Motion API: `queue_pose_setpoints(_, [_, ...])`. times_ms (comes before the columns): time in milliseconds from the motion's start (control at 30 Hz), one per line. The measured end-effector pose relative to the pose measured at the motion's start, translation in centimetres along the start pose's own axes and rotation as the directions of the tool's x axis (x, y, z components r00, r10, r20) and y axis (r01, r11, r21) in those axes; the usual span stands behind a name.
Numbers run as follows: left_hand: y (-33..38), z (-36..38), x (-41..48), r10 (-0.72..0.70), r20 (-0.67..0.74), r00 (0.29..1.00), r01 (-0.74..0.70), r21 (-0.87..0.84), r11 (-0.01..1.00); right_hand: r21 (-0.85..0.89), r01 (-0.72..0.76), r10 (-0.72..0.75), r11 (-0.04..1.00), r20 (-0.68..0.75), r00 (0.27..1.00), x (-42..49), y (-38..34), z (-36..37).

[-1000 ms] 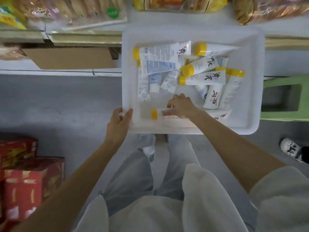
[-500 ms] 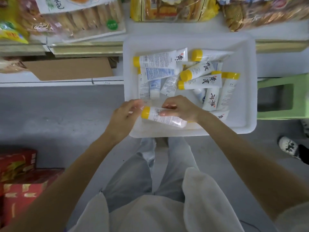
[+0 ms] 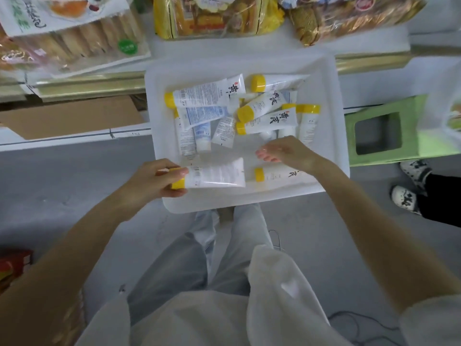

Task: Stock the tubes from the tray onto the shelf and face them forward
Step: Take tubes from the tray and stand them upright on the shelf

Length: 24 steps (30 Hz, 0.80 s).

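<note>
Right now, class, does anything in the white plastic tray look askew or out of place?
Yes: the yellow-capped white tubes lie heaped at the far end of the white plastic tray, crossing one another, caps pointing different ways. Nothing looks spilled.

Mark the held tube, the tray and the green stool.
held tube [image 3: 214,174], head view, white body.
tray [image 3: 331,151], head view, right wall.
green stool [image 3: 411,136], head view, top beside the hole.

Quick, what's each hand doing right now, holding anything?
Left hand: grips a yellow-capped tube at its cap end.
Right hand: open, holding nothing, over the tray.
</note>
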<state>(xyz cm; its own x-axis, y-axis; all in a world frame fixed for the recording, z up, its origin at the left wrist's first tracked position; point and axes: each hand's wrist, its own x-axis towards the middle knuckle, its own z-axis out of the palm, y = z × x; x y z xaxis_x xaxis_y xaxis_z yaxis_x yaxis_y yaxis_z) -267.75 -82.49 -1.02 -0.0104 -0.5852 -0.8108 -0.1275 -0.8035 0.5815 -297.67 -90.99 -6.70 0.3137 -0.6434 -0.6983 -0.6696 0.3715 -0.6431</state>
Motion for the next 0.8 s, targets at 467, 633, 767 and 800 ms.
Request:
queue_pose_setpoints(467, [-2.5, -2.6, -1.4, -0.073, -0.270, 0.960, -0.030, -0.359, 0.933, -0.494, 0.080, -0.006, 0.866, 0.150, 0.989, 4.0, 5.1, 1.0])
queue_pose_setpoints(633, [-1.5, -0.8, -1.0, -0.072, -0.239, 0.968, -0.033, -0.408, 0.912, -0.713, 0.147, -0.092, 0.686, 0.115, 0.989, 3.7, 5.4, 2.0])
queue_pose_setpoints(767, [-1.0, 0.0, -1.1, -0.047, -0.219, 0.974, -0.048, -0.408, 0.912, -0.828, 0.183, -0.129, 0.531, 0.135, 0.982, 3.9, 5.4, 2.9])
queue_pose_setpoints(800, [-1.0, 0.1, -1.1, -0.040, -0.216, 0.975, -0.052, -0.405, 0.913, -0.840, 0.184, -0.140, 0.510, 0.130, 0.982, 4.0, 5.4, 3.0])
